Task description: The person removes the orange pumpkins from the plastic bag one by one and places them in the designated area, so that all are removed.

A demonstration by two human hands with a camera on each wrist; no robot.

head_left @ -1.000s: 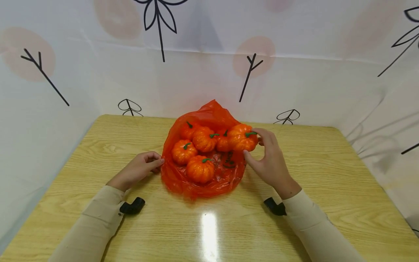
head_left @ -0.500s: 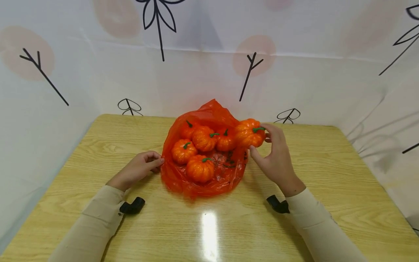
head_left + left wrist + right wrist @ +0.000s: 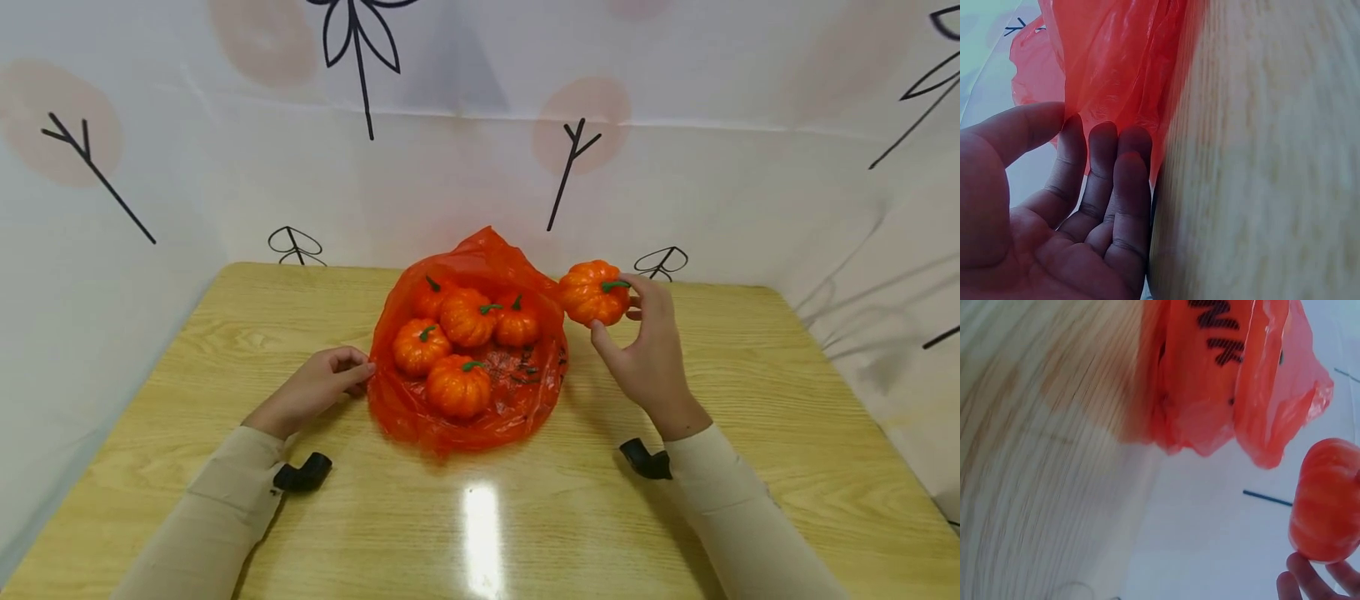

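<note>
A thin red plastic bag [image 3: 491, 254] lies open on the table with several small orange pumpkins [image 3: 460, 387] inside, each with a green stem. My left hand [image 3: 318, 385] pinches the bag's left edge between thumb and index finger; the left wrist view shows the bag [image 3: 1116, 56] at the thumb's tip, the other fingers loosely bent. To the right of the bag, my right hand [image 3: 648, 367] holds one orange pumpkin [image 3: 592, 293] above the table by thumb and fingers. In the right wrist view this pumpkin [image 3: 1327, 503] is partly cut off, with fingertips under it.
The wooden table [image 3: 375, 533] ends at a white cloth wall [image 3: 450, 183] with black plant drawings, close behind the bag. A black curved piece [image 3: 303, 472] sits at the left wrist, and another [image 3: 645, 460] at the right.
My right hand has carried the pumpkin to the right and slightly back, from over the bag's right side to beyond its rim. The left hand has stayed in place.
</note>
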